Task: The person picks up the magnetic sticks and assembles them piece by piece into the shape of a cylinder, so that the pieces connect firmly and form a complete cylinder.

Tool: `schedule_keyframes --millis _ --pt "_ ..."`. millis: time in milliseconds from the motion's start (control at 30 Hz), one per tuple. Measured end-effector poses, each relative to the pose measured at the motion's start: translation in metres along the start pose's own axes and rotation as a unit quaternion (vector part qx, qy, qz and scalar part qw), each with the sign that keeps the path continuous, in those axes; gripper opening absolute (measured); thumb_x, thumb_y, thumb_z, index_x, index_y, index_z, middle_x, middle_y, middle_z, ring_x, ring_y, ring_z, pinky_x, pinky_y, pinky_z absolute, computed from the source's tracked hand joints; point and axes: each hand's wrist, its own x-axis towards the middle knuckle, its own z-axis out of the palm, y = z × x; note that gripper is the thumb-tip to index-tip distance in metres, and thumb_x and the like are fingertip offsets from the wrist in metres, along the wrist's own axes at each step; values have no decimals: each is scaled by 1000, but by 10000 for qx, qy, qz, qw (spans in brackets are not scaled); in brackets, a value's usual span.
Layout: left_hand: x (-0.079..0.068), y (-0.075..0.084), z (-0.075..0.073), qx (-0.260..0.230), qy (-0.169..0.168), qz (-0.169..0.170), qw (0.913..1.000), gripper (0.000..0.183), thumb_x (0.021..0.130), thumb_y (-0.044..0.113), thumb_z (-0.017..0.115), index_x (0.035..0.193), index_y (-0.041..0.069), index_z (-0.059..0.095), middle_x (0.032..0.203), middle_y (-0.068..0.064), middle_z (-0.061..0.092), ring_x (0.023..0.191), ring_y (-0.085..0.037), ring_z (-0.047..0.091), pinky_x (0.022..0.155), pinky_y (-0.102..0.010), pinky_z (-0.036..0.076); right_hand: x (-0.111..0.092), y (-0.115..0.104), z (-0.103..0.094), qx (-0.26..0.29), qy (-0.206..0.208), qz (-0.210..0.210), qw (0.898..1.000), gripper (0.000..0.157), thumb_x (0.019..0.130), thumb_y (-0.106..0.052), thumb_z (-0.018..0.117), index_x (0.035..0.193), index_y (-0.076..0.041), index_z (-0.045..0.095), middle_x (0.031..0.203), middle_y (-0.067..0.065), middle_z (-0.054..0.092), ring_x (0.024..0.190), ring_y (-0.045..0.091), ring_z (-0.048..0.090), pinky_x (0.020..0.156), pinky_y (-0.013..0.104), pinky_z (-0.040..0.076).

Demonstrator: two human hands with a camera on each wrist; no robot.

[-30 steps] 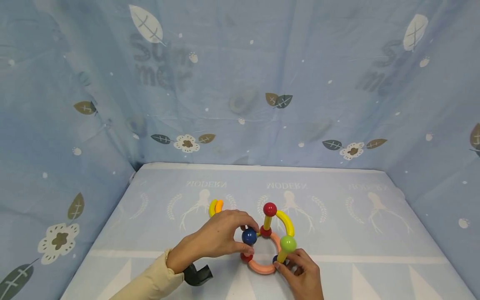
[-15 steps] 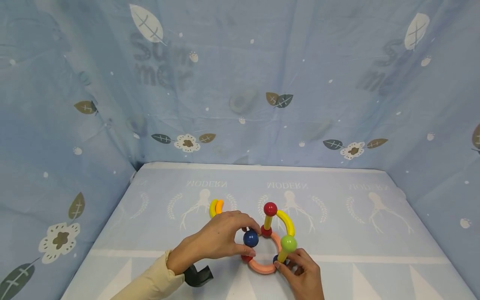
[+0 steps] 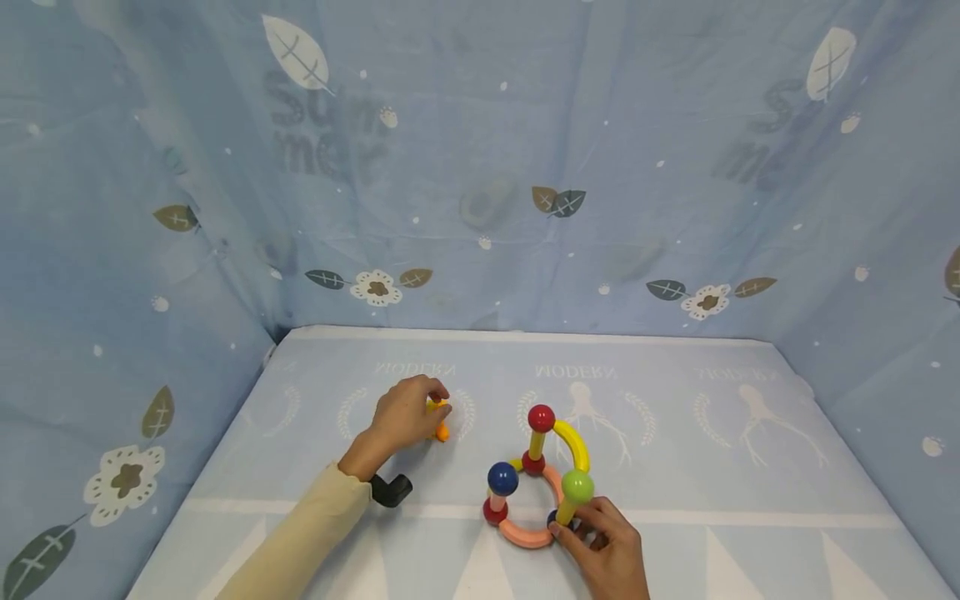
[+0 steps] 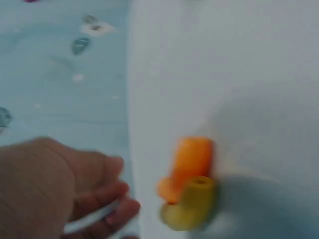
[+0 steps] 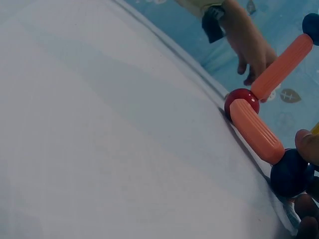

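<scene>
A toy frame of balls and rods stands on the table. Salmon curved rods [image 3: 527, 537] form part of its base ring. Upright rods carry a blue ball [image 3: 502, 478], a red ball [image 3: 541, 418] and a lime green ball [image 3: 577, 486]; a yellow curved rod [image 3: 573, 445] arches between the last two. My right hand [image 3: 613, 552] pinches the dark blue ball [image 5: 291, 175] at the base below the green one. Loosely bent, my left hand [image 3: 403, 415] hovers by an orange curved rod [image 4: 193, 157] and a yellow curved rod [image 4: 192, 208], fingers apart from both.
A pale patterned cloth covers the table [image 3: 675, 425]. Blue printed curtains [image 3: 480, 150] rise behind it and on both sides. A black strap [image 3: 392, 491] hangs at my left wrist, beside the cream sleeve [image 3: 300, 525].
My left hand has let go near the blue ball and moved left and back to the loose curved rods. The blue ball stays up on its rod. My right hand keeps its place.
</scene>
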Motion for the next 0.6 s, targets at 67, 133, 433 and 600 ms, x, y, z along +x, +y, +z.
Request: schedule_keyframes --millis 67,133,433,600 --pt "4 -8 11 316 -68 -461 9984 16 84 26 77 92 13 73 86 0 64 69 -15 57 57 -33 47 0 0 -1 -7 -16 54 10000 19 75 -21 86 93 -17 78 88 -6 60 70 11 56 56 23 43" --pt "5 -12 19 550 -56 -751 9956 15 83 27 77 85 13 72 80 1 63 65 -14 55 54 -33 46 1 0 -1 -17 -49 104 9999 19 76 -20 86 93 -17 78 87 -6 60 70 11 55 56 22 43" --pt "1 11 35 1214 -154 -907 9883 31 79 30 77 64 13 56 62 -1 48 56 -18 48 51 -37 41 1 0 -1 -28 -16 83 10000 20 75 -16 86 93 -16 78 86 -6 60 68 11 55 56 23 43" --pt "3 32 26 266 -246 -851 9957 25 80 34 78 81 13 66 69 3 56 56 -15 51 51 -32 43 1 0 -1 -27 -32 106 9999 20 75 -16 86 93 -16 78 87 -6 60 69 11 55 55 23 43"
